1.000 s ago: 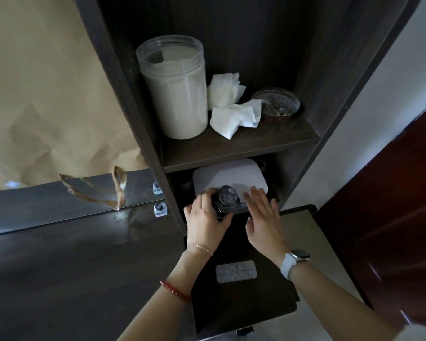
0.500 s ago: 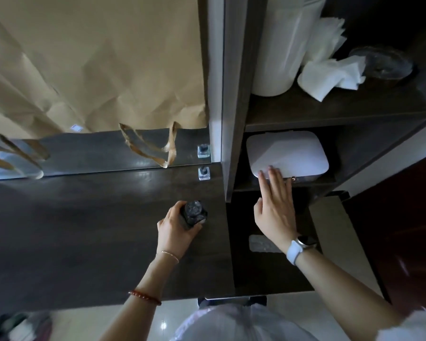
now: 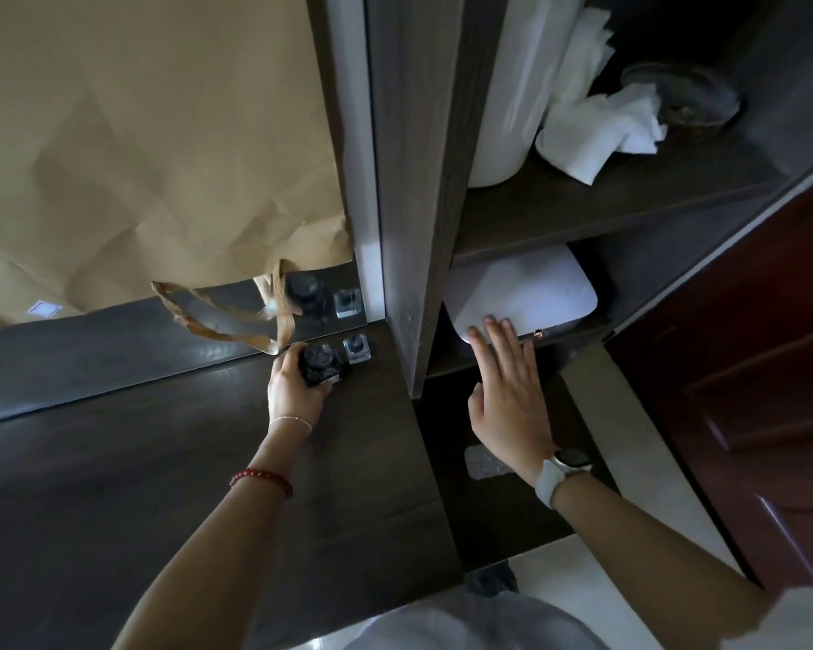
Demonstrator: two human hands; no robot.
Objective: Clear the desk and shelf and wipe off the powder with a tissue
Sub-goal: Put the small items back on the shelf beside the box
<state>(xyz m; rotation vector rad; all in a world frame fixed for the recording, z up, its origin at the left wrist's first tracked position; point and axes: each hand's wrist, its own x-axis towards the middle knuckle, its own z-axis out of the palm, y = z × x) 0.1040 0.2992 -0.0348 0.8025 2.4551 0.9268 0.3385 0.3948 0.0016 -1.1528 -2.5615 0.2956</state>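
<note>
At the desk's (image 3: 160,462) far right | our left hand (image 3: 294,391) grips a dark bottle (image 3: 322,365) | our right hand (image 3: 508,401), fingers straight, touches the white case (image 3: 526,293).

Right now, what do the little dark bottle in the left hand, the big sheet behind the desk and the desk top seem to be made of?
Dark bottle: probably glass, glossy, catching small highlights. It is gripped by the left hand.
Big sheet: brown kraft paper, matte, creased, with flat paper handles.
Desk top: dark wood or wood-look laminate, smooth with a faint sheen and grain lines.
</note>
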